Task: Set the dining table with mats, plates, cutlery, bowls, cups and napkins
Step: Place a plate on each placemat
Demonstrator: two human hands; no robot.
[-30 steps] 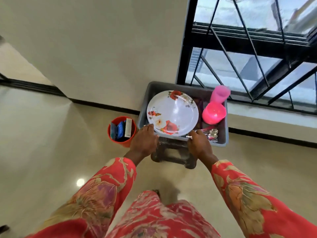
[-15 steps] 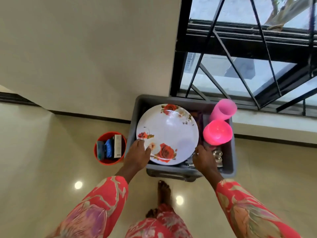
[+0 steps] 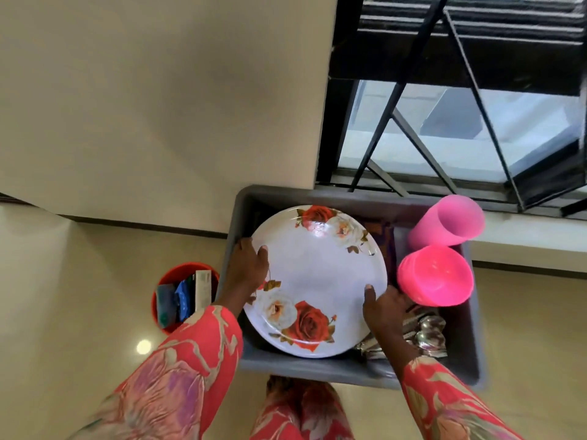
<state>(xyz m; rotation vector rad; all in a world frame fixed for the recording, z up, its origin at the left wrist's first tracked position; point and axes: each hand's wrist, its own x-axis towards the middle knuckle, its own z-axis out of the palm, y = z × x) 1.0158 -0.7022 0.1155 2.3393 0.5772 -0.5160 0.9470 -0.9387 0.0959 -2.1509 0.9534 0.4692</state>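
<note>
Plate (image 3: pixel 317 277) is gripped at its left rim by the left hand (image 3: pixel 246 271) & at its right rim by the right hand (image 3: pixel 382 308), thumbs on top, over the left part of the tub (image 3: pixel 317 368). Spoons (image 3: pixel 427 333) are seen by the tub's near-right corner; bowl (image 3: pixel 435 276) & cup (image 3: pixel 446 222) are set along its right side, cup at the far-right corner.

we can read no text, label, brand or number anywhere; the packets (image 3: pixel 183 300) in the red bucket (image 3: pixel 165 277) at eight o'clock are too blurred.
</note>
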